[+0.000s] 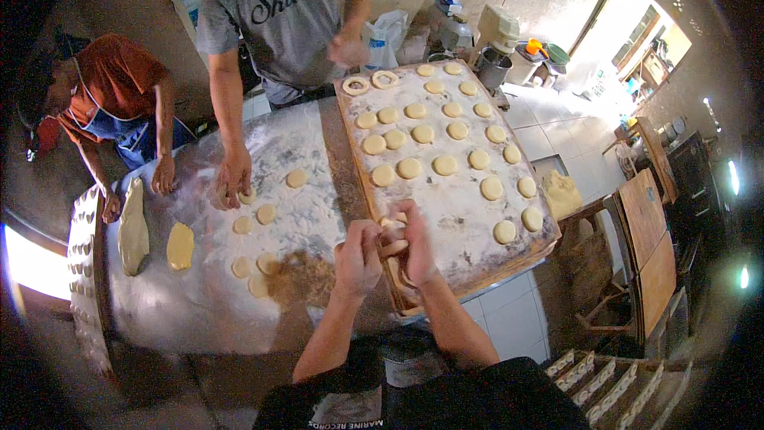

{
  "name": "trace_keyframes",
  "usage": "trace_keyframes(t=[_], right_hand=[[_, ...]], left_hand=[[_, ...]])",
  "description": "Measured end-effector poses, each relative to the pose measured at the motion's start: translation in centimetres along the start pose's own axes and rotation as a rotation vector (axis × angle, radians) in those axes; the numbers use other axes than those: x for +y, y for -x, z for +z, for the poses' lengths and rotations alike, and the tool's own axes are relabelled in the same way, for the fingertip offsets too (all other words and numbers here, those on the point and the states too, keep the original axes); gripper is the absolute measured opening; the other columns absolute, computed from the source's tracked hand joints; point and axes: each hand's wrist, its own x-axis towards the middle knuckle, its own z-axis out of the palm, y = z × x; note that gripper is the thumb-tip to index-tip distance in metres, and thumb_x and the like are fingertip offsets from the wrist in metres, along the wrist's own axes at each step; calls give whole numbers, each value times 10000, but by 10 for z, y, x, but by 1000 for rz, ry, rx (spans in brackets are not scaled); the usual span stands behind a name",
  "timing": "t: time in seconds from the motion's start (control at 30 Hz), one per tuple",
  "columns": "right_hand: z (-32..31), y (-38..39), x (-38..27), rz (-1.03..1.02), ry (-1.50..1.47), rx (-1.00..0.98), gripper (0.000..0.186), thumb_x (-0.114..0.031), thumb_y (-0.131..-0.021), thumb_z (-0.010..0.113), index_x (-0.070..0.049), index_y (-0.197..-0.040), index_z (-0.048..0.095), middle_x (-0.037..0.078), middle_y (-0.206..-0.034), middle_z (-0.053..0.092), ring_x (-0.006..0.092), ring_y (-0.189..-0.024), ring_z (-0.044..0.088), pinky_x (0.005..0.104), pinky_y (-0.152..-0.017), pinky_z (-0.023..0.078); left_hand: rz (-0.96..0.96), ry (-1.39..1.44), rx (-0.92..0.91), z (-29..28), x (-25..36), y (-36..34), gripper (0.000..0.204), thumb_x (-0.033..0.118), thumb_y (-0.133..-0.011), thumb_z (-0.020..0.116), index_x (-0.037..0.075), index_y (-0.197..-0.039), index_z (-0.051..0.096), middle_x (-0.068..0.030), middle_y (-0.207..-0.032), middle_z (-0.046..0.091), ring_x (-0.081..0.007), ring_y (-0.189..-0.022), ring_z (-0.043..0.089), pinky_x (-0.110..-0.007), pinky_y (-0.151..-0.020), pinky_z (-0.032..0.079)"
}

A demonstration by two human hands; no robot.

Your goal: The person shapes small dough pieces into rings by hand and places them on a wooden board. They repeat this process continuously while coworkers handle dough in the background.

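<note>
Over the near left edge of a floured wooden board [469,259], my left hand [358,259] and my right hand [418,243] are close together. Both are closed on a piece of pale dough [392,249]; the fingers hide much of it, and my right hand is somewhat blurred. Round dough pieces [445,166] lie in loose rows on the board. Two dough rings [386,80] rest at its far left corner. To the left, more dough rounds [266,213] sit on the floured metal table [183,310].
Across the table a person in a grey shirt [286,24] reaches toward the dough rounds. Farther left, a person in an orange shirt [119,80] leans by a long dough strip [134,231] and a yellow slab [181,247]. A mixer [497,36] stands behind; racked trays [621,386] are near right.
</note>
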Motion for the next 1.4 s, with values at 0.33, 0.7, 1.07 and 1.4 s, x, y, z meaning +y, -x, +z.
trace_keyframes(t=[0.33, 0.7, 1.07, 1.4], right_hand=[[-101, 34, -69, -210, 827, -110, 565, -511, -1032, 351, -88, -1407, 370, 42, -823, 528, 144, -723, 517, 312, -731, 468], [-145, 51, -96, 9, 1643, 89, 707, -239, -853, 712, -26, -1417, 342, 152, -855, 605, 351, -893, 598, 450, -766, 481], [-158, 63, -80, -381, 1679, 126, 686, -285, -828, 704, -44, -1407, 426, 203, -873, 620, 387, -789, 600, 506, -694, 482], [-224, 63, -108, -332, 1908, 582, 317, -240, -851, 676, -23, -1072, 605, 237, -923, 642, 400, -874, 630, 486, -784, 497]], left_hand=[[-115, 47, -333, 93, 59, 10, 183, 203, -1027, 445, 100, -1168, 501, -200, -877, 665, -442, -840, 659, -515, -697, 504], [-77, -666, -496, 109, 57, 19, 739, 275, -823, 706, 134, -1466, 370, -194, -1234, 466, -363, -1154, 460, -510, -973, 332], [-105, -696, -682, 119, 66, 21, 718, 286, -790, 677, 149, -1444, 417, -211, -1266, 474, -424, -1200, 453, -574, -1008, 332], [428, -662, -558, 238, 42, -71, 239, 240, -882, 576, 63, -1017, 661, -160, -919, 664, -332, -842, 686, -462, -718, 572]])
